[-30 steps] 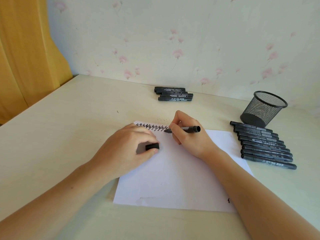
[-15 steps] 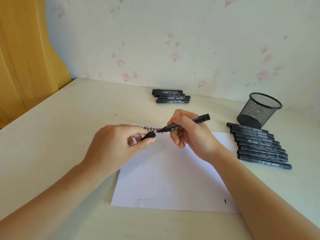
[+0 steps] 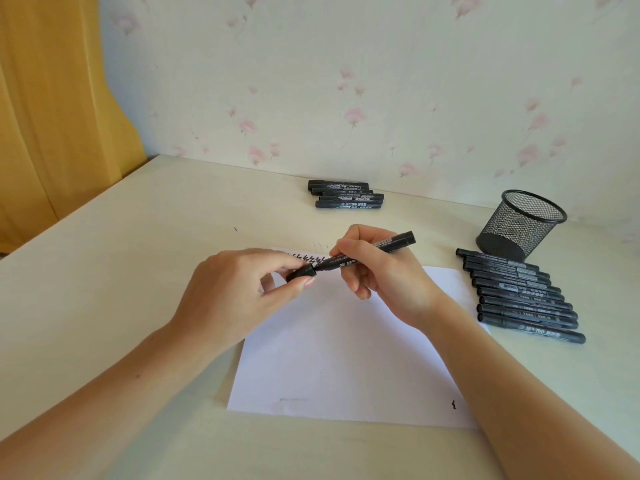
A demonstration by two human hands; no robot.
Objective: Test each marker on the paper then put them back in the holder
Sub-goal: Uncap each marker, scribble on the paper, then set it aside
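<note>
— Where is the slim black plastic marker (image 3: 372, 252)?

— My right hand (image 3: 384, 278) grips it above the white paper sheet (image 3: 339, 358). My left hand (image 3: 235, 296) pinches its small black cap (image 3: 300, 273), touching the tip.

Floral wallpaper (image 3: 381, 98) behind the table (image 3: 104, 271); perhaps a yellow curtain (image 3: 52, 116) left

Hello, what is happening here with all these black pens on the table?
A person is testing markers on a sheet of paper. The right hand holds a black marker above the paper, and the left hand pinches its cap and brings it onto the tip. A row of zigzag test marks runs along the paper's far edge. Four markers lie near the wall, a longer row lies to the right, and no marker shows above the rim of the mesh holder.
</note>
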